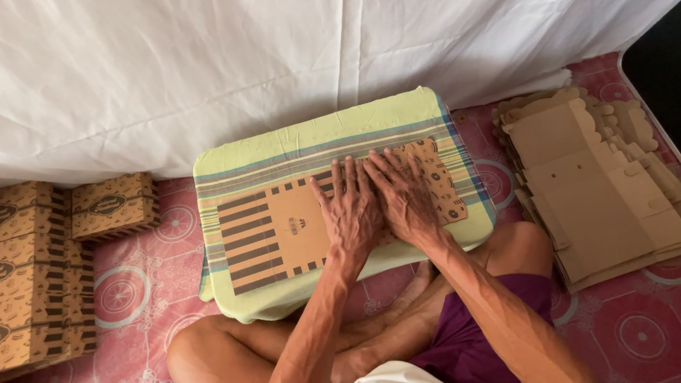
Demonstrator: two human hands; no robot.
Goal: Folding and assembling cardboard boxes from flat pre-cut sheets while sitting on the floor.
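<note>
Sitting cross-legged on a pink patterned mat (635, 337), knees bare and drawn in under the work. Pressing both palms flat onto an unfolded printed cardboard blank (276, 230), left hand (351, 207) and right hand (403, 197) lying side by side, nearly touching, fingers spread and pointing away; grip released on both, nothing clenched, only bearing down. Resting that blank on a low pad wrapped in pale green striped cloth (308, 139), just beyond the shins.

Judging the blank as light, thin and fairly stiff, bending readily along its score lines and creasing if pinched mid-panel; taking hold at the free edges or flaps looking safest, the printed face probably sliding a little on the cloth.

Lying to the right, a stack of plain brown blanks (609, 193). Standing to the left, finished printed boxes (5, 276). Hanging behind everything, a white sheet (253, 46).
</note>
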